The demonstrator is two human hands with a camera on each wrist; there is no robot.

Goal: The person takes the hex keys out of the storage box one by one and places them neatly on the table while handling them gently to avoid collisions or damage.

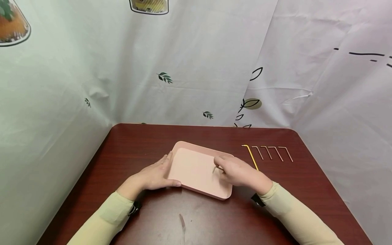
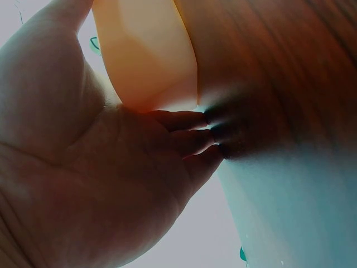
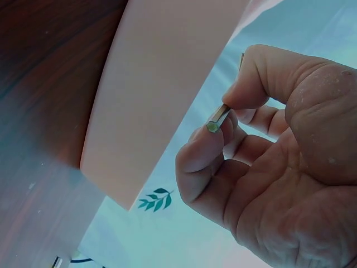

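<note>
A shallow pink tray (image 1: pixel 190 166) lies at an angle on the table. My left hand (image 1: pixel 154 175) rests against its left end, fingers extended along the side and thumb at the near edge. In the left wrist view, the palm (image 2: pixel 106 173) is beside the tray wall (image 2: pixel 150 50). Over the tray's right part, my right hand (image 1: pixel 240 171) pinches a small L-shaped hex key (image 1: pixel 215 168). The right wrist view shows the hex key's six-sided end (image 3: pixel 212 127) between thumb and curled fingers.
To the right of the tray, a longer yellow hex key (image 1: pixel 251 156) and several smaller hex keys (image 1: pixel 277 153) lie in a row. The dark red table (image 1: pixel 137 139) is bordered by white printed curtains (image 1: pixel 190 95) at the back and sides.
</note>
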